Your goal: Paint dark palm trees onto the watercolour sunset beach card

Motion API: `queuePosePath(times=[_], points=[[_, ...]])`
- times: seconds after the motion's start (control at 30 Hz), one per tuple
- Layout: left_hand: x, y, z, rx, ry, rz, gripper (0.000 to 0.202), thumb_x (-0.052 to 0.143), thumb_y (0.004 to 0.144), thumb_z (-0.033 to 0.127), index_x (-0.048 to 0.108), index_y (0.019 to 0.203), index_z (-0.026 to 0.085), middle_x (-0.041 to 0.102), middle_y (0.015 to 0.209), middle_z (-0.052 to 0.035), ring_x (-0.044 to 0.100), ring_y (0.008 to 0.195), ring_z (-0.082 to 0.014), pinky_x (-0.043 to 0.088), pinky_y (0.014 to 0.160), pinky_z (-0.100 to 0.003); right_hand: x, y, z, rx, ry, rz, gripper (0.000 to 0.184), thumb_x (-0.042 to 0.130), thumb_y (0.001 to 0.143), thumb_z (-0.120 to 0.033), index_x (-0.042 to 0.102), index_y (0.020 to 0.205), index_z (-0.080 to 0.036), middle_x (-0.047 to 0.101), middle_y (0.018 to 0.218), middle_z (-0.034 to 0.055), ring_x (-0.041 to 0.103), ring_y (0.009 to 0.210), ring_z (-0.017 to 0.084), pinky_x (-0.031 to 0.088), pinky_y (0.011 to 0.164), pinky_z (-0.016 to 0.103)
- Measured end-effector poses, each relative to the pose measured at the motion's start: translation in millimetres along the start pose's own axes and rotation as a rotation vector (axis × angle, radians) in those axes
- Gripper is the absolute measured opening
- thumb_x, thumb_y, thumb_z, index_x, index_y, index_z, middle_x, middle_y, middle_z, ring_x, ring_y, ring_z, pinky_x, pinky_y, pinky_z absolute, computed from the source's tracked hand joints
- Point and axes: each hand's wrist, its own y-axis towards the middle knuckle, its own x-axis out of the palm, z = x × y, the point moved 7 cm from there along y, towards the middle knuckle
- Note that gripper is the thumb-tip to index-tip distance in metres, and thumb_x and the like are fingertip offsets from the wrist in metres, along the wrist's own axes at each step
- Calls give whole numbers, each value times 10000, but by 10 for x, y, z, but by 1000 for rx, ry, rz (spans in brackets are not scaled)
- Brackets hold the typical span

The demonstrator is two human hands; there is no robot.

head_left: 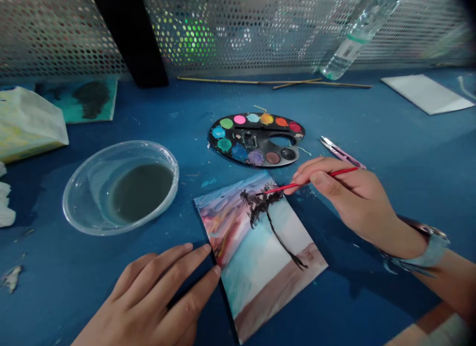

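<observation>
Pinches a red paintbrush (284, 187) between the thumb and fingers of the right hand (345, 202), with the bristles at the black tree crown (260, 205) near the top edge of the painted canvas panel (256, 257). Stretches out the fingers of the left hand (159, 296), slightly parted, with two fingertips at the panel's left edge, along its upper half. Has the panel flat on the blue table (353, 120), between both hands. Beyond its top edge, a black paint palette (263, 139); to its left, a clear plastic bowl (87, 197) of dark water (143, 192); near the table's far edge, thin sticks (238, 82) and a tilted plastic bottle (345, 52)
</observation>
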Motion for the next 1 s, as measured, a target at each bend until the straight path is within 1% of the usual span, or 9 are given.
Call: queuePosePath(times=[0.17,0.3,0.47,0.53,0.63,0.77,0.83,0.93,1.0], points=[[-34,8,-6,-37,-31,78,526,470,941,80,603,1407,284,590,1476,-2,513,1319,-234,351,1020,-384,13,-7,78,23,103,-11,236,596,1026,-291,789,890,-306,757,905,5,702,933,169,534,859,334],[-14,2,9,34,-3,48,566,507,923,68,576,1456,244,526,1535,-48,490,1345,-263,347,1023,-403,-12,-19,121,30,250,42,199,581,1033,-306,757,940,-307,740,870,2,694,842,175,539,813,360],[-10,-14,-6,60,20,16,646,534,899,81,519,1524,243,485,1576,-59,491,1337,-285,352,1006,-417,58,15,14,-1,3,-20,247,566,1043,-312,790,941,-317,785,986,0,714,964,176,511,916,373],[-13,-13,6,53,21,23,629,523,908,80,523,1516,239,491,1573,-59,497,1333,-283,359,1000,-413,75,16,-9,-10,-31,-46,241,575,1037,-306,788,928,-322,782,958,-1,705,955,182,490,930,389],[-26,-6,5,5,-2,54,586,494,927,58,554,1476,254,516,1553,-36,502,1340,-264,369,1009,-404,24,-9,36,16,142,-3,235,575,1026,-291,769,894,-303,734,849,19,681,891,208,506,830,396],[7,-4,9,10,-12,9,631,517,919,78,520,1518,274,534,1541,-20,501,1335,-247,365,1022,-390,-24,-41,74,-15,302,34,236,561,1028,-269,781,951,-306,711,825,21,669,882,204,510,744,372],[7,-11,-16,-2,-6,2,673,517,908,83,487,1547,293,536,1545,-8,502,1334,-240,363,1029,-387,-15,-41,60,-27,239,31,240,559,1033,-256,782,980,-325,734,873,5,677,915,191,518,801,373],[-2,-26,-33,19,1,1,707,550,880,91,487,1553,296,531,1562,-3,514,1339,-245,376,1029,-377,9,-33,-10,-54,-12,33,240,551,1041,-257,766,978,-344,774,947,-30,700,972,182,501,899,393],[-6,-34,-38,32,5,2,711,574,866,89,501,1545,285,523,1575,-16,517,1350,-258,387,1029,-376,21,-34,-70,-92,-147,43,221,553,1039,-272,751,987,-354,788,957,-50,709,982,185,489,905,407]])
